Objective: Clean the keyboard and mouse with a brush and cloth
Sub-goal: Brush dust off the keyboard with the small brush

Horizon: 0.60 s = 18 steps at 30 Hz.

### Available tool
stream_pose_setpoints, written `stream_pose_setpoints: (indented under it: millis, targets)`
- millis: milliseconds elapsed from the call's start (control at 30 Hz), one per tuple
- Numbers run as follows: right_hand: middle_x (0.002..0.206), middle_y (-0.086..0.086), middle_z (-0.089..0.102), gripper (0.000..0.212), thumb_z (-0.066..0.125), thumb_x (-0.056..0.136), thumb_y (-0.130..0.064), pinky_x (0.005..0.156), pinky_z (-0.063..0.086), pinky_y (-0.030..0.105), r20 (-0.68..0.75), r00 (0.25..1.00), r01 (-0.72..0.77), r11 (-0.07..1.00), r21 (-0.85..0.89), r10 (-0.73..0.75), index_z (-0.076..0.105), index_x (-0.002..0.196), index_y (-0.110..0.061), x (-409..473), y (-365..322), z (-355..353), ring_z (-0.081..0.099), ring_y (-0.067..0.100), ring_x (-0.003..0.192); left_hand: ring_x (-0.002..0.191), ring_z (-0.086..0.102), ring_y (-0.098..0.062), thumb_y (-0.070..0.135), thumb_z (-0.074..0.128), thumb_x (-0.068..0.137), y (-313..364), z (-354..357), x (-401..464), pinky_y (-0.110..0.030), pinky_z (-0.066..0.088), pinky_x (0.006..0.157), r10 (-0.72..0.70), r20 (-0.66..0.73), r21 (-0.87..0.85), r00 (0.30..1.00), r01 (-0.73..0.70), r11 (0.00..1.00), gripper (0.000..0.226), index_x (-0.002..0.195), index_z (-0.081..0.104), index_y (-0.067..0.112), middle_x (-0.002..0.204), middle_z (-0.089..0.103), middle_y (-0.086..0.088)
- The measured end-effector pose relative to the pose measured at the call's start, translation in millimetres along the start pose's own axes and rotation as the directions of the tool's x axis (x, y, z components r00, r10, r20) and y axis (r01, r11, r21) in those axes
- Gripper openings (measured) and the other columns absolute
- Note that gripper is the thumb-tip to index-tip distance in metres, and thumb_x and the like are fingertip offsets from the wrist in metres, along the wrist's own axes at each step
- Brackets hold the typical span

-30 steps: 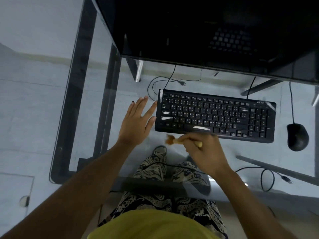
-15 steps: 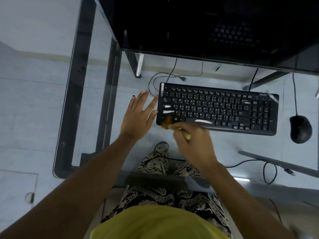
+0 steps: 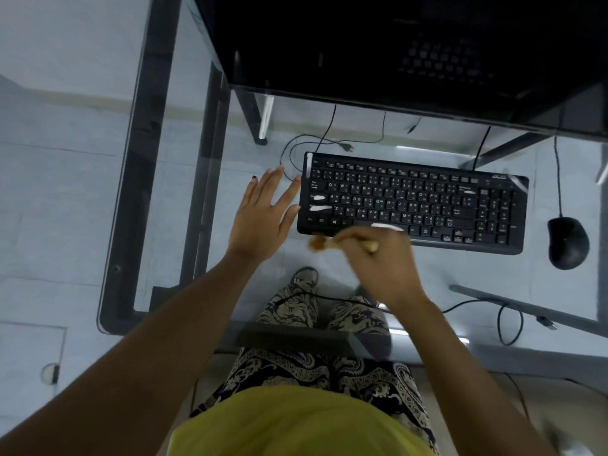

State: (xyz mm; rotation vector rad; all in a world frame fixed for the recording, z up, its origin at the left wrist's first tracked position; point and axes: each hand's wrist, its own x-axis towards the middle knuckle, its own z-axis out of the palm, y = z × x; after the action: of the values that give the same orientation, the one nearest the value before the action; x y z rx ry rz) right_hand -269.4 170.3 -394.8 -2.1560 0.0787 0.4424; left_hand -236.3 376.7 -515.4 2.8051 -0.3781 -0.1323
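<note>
A black keyboard (image 3: 427, 205) lies on the glass desk (image 3: 204, 133), with a black wired mouse (image 3: 567, 246) to its right. My right hand (image 3: 385, 261) grips a small wooden brush (image 3: 320, 243); its brown bristles sit at the keyboard's front left edge, blurred by motion. My left hand (image 3: 263, 215) lies flat with straight spread fingers, its fingertips touching the keyboard's left end. No cloth is in view.
A dark monitor (image 3: 411, 44) stands behind the keyboard and reflects its keys. Through the glass I see black desk frame bars (image 3: 144, 153), loose cables (image 3: 306, 143), my patterned trousers and a sandalled foot (image 3: 304, 278) on the floor.
My right hand has swept the brush along the keyboard's front left corner, onto the edge and back off it. My left hand stays against the keyboard's left end.
</note>
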Motion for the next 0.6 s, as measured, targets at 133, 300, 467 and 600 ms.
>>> stream_pose_setpoints:
  millis: [133,300,467,600]
  targets:
    - [0.062,-0.003,0.066,0.025,0.053,0.086,-0.01,0.041,0.026,0.008,-0.386,0.921,0.022,0.997,-0.079,-0.051,0.075,0.094,-0.016,7.3,5.8,-20.7,0.046,0.006,0.041,0.145,0.023,-0.031,0.04,0.025,0.103,-1.6,-0.2,-0.1,-0.047,0.019,0.119,0.009,-0.002,0.0,1.0,-0.009,1.0,0.051,0.15,0.028,0.02,0.154,0.03,-0.017]
    - [0.054,-0.006,0.063,0.023,0.055,0.087,-0.015,0.037,0.029,0.017,-0.191,0.979,-0.09,0.991,-0.102,0.069,0.074,0.079,-0.024,6.4,11.9,-25.5,0.043,0.008,0.037,0.145,0.024,-0.031,0.039,0.025,0.104,-1.3,0.6,-0.5,-0.046,0.019,0.119,0.014,-0.012,0.0,1.0,-0.014,1.0,0.05,0.15,0.029,0.02,0.154,0.031,-0.017]
    - [0.061,0.002,0.067,0.026,0.049,0.089,-0.017,0.039,0.039,0.026,-0.23,0.973,-0.03,0.992,-0.122,0.001,0.076,0.089,-0.015,16.3,6.4,-29.8,0.054,0.014,0.044,0.144,0.025,-0.031,0.032,0.024,0.104,-0.3,0.7,-0.4,-0.047,0.019,0.119,0.008,-0.012,0.0,1.0,-0.008,1.0,0.047,0.149,0.029,0.019,0.153,0.032,-0.017]
    - [0.058,-0.006,0.064,0.028,0.047,0.087,-0.018,0.04,0.034,0.023,-0.368,0.927,-0.068,0.997,0.02,0.07,0.074,0.083,-0.024,32.6,2.7,-36.4,0.05,0.012,0.043,0.143,0.027,-0.032,0.031,0.024,0.104,0.6,-0.8,-0.3,-0.047,0.02,0.119,0.002,-0.018,-0.008,1.0,-0.002,1.0,0.048,0.149,0.029,0.019,0.153,0.033,-0.018]
